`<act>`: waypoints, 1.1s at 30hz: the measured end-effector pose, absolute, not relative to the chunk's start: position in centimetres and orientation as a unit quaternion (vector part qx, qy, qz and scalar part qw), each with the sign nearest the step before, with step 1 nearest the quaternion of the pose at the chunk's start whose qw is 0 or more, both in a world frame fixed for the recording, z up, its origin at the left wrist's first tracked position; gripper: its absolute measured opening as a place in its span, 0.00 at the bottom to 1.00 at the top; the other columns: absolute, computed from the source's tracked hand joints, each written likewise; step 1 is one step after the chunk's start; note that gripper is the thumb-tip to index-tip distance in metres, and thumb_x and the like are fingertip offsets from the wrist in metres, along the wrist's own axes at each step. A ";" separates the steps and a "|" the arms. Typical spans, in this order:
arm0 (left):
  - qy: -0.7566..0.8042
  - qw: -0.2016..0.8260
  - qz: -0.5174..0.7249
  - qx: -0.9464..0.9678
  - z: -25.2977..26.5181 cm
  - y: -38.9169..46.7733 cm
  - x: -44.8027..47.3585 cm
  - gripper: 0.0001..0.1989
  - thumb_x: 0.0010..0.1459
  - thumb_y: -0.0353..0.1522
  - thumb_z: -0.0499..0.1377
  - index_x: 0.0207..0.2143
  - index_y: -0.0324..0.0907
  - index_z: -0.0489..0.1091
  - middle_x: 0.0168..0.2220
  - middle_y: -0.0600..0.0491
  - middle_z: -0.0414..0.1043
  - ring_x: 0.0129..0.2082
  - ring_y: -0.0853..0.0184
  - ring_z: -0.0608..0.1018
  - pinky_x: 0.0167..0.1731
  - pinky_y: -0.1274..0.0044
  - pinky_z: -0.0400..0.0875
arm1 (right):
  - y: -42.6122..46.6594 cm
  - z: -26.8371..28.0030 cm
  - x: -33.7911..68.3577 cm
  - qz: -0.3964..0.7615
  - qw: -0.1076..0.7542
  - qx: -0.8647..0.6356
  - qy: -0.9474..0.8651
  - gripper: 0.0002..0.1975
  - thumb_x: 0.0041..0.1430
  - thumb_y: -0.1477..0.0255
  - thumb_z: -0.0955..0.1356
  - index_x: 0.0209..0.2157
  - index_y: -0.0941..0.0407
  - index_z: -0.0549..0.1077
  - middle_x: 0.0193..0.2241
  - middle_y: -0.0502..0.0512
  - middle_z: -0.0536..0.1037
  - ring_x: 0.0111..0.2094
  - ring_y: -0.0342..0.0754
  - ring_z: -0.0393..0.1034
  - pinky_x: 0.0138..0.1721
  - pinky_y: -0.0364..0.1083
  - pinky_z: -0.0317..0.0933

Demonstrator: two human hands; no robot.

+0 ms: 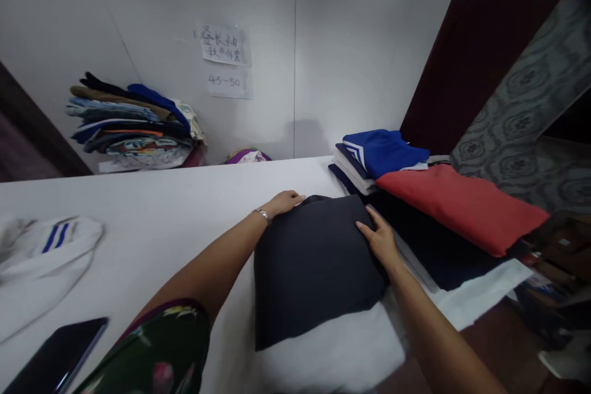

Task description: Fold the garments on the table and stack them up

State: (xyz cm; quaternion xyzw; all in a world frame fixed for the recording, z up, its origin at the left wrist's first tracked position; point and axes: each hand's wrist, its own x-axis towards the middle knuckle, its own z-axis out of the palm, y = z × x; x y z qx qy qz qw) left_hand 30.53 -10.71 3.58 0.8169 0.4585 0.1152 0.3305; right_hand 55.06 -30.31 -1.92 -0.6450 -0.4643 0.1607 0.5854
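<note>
A dark grey folded garment lies in front of me, part of it over white cloth. At its far left corner, my left hand is closed on the upper edge, fingertips partly hidden by the fabric. My right hand grips the right edge, thumb on top of the cloth and index finger along the side; its other fingers are hardly visible. A small dark fold sticks up at the top edge between the hands.
To the right are stacked clothes: a blue garment, a red one and dark pieces. Left lie a white garment with blue stripes and a phone. A clothes pile stands beyond the white table, near handwritten wall notes.
</note>
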 end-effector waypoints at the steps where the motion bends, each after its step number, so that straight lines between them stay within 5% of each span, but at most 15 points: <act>1: 0.439 0.342 0.106 0.824 3.8 -10.5 31.6 0.26 0.55 0.50 0.53 0.43 0.40 0.75 0.52 0.44 0.74 0.51 0.56 0.74 0.50 0.73 0.64 | -30.4 -1.9 54.9 0.158 0.591 -0.641 -0.464 0.34 0.50 0.57 0.72 0.57 0.55 0.69 0.56 0.59 0.72 0.58 0.57 0.65 0.60 0.59 0.56; 4: 0.388 0.379 0.070 0.837 4.4 -10.6 34.1 0.27 0.53 0.52 0.54 0.44 0.44 0.76 0.53 0.49 0.74 0.52 0.59 0.74 0.52 0.75 0.62 | -30.9 -1.5 54.4 0.154 0.607 -0.630 -0.460 0.34 0.51 0.57 0.72 0.57 0.54 0.69 0.56 0.59 0.72 0.58 0.57 0.65 0.60 0.59 0.56; 10: 0.343 0.479 -0.021 0.808 4.6 -11.2 34.5 0.31 0.51 0.57 0.55 0.39 0.41 0.79 0.39 0.48 0.81 0.40 0.57 0.79 0.42 0.73 0.69 | -31.7 0.4 53.8 0.093 0.618 -0.617 -0.478 0.30 0.53 0.58 0.71 0.56 0.54 0.70 0.56 0.58 0.71 0.57 0.56 0.65 0.61 0.58 0.55; 22: 0.434 0.217 0.014 0.874 2.3 -12.3 35.9 0.29 0.54 0.54 0.54 0.38 0.39 0.78 0.45 0.39 0.77 0.47 0.53 0.77 0.46 0.69 0.67 | -28.2 -4.5 57.0 0.126 0.434 -0.728 -0.516 0.23 0.53 0.60 0.68 0.50 0.53 0.76 0.48 0.57 0.78 0.45 0.56 0.74 0.50 0.56 0.65; 27: 0.437 0.166 0.087 0.880 3.8 -13.8 32.1 0.24 0.60 0.46 0.52 0.49 0.41 0.74 0.54 0.43 0.71 0.54 0.55 0.72 0.53 0.69 0.63 | -28.3 -4.0 56.9 0.123 0.405 -0.741 -0.522 0.23 0.56 0.62 0.67 0.52 0.54 0.74 0.51 0.58 0.76 0.51 0.55 0.71 0.55 0.55 0.62; 33: 0.421 0.197 0.076 0.882 0.9 -16.8 27.6 0.28 0.62 0.50 0.47 0.55 0.44 0.69 0.57 0.48 0.70 0.56 0.56 0.71 0.56 0.68 0.61 | -27.8 -3.4 56.7 0.140 0.347 -0.764 -0.526 0.22 0.57 0.62 0.67 0.53 0.53 0.74 0.50 0.59 0.77 0.47 0.55 0.73 0.52 0.54 0.64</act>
